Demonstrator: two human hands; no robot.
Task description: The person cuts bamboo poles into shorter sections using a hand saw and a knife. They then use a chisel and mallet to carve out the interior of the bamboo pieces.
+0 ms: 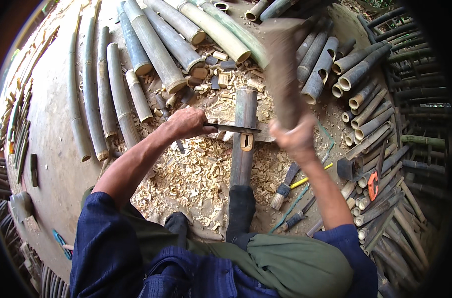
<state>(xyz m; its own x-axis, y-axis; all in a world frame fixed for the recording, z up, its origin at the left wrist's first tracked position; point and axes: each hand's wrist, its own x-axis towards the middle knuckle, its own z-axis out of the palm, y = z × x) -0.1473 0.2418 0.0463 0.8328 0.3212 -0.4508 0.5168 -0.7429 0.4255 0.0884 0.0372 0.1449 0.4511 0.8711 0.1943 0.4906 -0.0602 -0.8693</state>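
Note:
A bamboo pole (243, 166) points away from me, with a rectangular hole (246, 142) cut in its upper side. My left hand (187, 123) is closed round the handle of a knife, and its dark blade (234, 128) lies crosswise on the pole just beyond the hole. To the right, my right hand (296, 136) grips a thick wooden club (284, 69), raised and smeared by motion. My dark-covered foot (241, 206) is at the near end of the pole. Beneath the pole shows a wooden block (267, 133).
Pale wood chips (186, 184) cover the ground around the pole. Cut bamboo lengths (156, 54) lie beyond and to the left; stacked bamboo tubes (370, 119) fill the right. A brush-like tool (280, 193), a yellow stick (310, 175) and an orange-handled saw (373, 186) lie right of me.

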